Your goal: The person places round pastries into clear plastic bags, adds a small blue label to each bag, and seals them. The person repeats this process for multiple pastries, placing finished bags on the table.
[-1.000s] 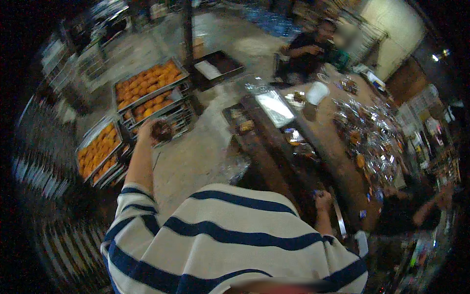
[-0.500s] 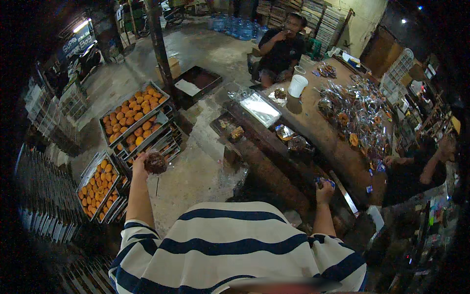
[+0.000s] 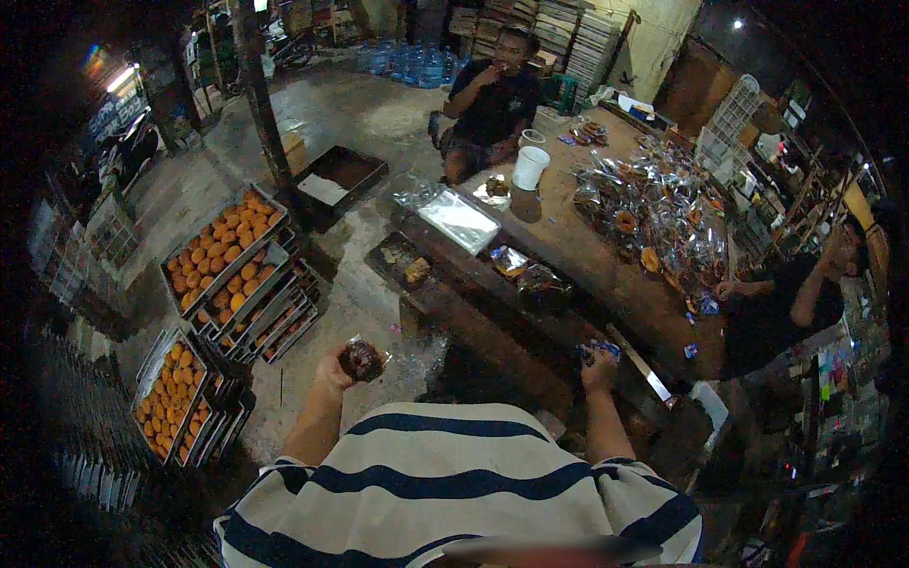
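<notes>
My left hand (image 3: 330,369) is closed on a round, dark brown topped bread in clear plastic (image 3: 363,360), held over the floor in front of me. My right hand (image 3: 597,374), by the near edge of the bench, is closed around a small bunch of shiny blue pieces (image 3: 603,349); whether they are labels or wrappers I cannot tell. Beyond that hand, a long flat metal strip (image 3: 639,362) lies on the bench. Clear plastic bags (image 3: 460,221) form a flat pile farther up, with a wrapped dark bread (image 3: 542,277) nearby.
Stacked metal trays (image 3: 194,310) of golden-brown buns stand on the left. A dark shallow tray (image 3: 350,197) lies behind them. The brown table (image 3: 606,251) holds a heap of wrapped breads (image 3: 653,213) and a white bucket (image 3: 530,168). One person (image 3: 492,104) sits beyond it, another (image 3: 786,303) at right.
My left hand has carried the wrapped bread rightward and nearer to my body, away from the bun trays. My right hand keeps hold of the blue pieces. The whole view has shifted.
</notes>
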Action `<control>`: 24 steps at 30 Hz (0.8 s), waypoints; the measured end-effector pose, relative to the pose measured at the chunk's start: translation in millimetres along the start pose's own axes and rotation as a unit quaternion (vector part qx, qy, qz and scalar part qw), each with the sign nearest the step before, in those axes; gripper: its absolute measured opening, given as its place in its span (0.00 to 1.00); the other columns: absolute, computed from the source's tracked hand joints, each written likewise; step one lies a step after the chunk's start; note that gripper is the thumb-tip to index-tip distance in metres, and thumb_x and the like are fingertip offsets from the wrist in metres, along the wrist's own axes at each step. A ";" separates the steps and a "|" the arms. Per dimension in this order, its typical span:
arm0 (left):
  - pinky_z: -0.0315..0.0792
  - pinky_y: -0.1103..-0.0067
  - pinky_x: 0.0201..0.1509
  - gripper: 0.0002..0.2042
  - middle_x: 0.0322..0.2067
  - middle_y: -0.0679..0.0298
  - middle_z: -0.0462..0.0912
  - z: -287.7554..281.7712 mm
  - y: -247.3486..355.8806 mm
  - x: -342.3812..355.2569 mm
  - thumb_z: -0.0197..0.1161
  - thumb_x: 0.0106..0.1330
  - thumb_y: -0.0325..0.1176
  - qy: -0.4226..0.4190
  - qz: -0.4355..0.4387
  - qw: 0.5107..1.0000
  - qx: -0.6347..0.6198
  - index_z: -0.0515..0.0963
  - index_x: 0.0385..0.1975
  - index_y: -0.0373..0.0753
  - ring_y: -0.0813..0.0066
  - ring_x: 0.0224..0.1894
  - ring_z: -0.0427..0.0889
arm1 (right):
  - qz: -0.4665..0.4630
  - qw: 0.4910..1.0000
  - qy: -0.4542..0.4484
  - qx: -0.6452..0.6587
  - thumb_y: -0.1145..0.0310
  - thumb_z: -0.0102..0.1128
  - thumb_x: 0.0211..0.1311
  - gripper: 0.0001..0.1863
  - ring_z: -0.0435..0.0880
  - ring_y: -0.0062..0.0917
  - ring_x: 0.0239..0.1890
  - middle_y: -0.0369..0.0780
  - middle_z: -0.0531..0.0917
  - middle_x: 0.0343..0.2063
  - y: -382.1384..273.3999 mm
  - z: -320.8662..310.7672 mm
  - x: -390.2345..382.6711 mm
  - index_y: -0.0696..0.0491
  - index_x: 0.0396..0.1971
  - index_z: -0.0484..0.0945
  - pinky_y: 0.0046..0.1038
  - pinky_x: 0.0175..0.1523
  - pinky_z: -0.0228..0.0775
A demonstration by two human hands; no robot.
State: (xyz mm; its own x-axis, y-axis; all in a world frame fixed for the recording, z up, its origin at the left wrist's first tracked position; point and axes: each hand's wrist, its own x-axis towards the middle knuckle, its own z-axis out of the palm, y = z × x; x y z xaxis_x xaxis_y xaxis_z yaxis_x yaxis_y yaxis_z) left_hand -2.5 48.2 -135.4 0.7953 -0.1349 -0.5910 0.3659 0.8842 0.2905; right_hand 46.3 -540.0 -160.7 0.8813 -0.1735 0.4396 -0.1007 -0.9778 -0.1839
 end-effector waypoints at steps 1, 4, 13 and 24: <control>0.70 0.55 0.55 0.20 0.45 0.47 0.76 18.7 0.9 9.7 0.37 0.71 0.40 -0.062 -0.008 0.997 0.037 0.69 0.47 0.29 0.52 0.49 0.76 | -0.012 1.000 0.007 0.015 0.57 0.63 0.51 0.13 0.80 0.37 0.39 0.43 0.83 0.33 0.8 -1.6 1.9 0.49 0.32 0.84 0.37 0.47 0.72; 0.73 0.65 0.52 0.15 0.44 0.53 0.78 84.9 -9.3 25.5 0.46 0.70 0.35 -0.057 0.063 0.986 0.144 0.70 0.47 0.30 0.60 0.45 0.78 | 0.027 0.993 0.005 0.119 0.58 0.63 0.52 0.14 0.81 0.40 0.33 0.45 0.83 0.30 -5.0 -12.9 19.3 0.52 0.34 0.82 0.39 0.42 0.73; 0.69 0.85 0.45 0.16 0.37 0.65 0.82 301.8 -113.6 58.6 0.63 0.60 0.30 -0.317 0.266 0.691 0.593 0.77 0.47 0.31 0.83 0.39 0.77 | 0.003 0.811 -0.124 0.571 0.68 0.62 0.57 0.13 0.79 0.24 0.43 0.40 0.83 0.37 -93.8 -86.4 137.5 0.58 0.40 0.79 0.26 0.50 0.69; 0.72 0.82 0.43 0.17 0.35 0.64 0.82 325.6 -160.1 60.0 0.69 0.53 0.26 -0.327 0.171 0.756 0.540 0.78 0.43 0.33 0.80 0.37 0.78 | -0.112 0.848 -0.163 0.491 0.65 0.71 0.45 0.14 0.81 0.25 0.31 0.40 0.83 0.28 -117.3 -128.2 129.8 0.51 0.35 0.82 0.27 0.38 0.73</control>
State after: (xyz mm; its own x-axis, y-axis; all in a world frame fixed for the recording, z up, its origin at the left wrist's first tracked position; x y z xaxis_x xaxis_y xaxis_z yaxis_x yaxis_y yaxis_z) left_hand 144.0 -247.0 27.7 0.8723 -0.4858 0.0546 -0.0152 0.0847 0.9963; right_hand 113.3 -462.9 30.6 0.9246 0.2022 0.3229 0.3782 -0.3849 -0.8419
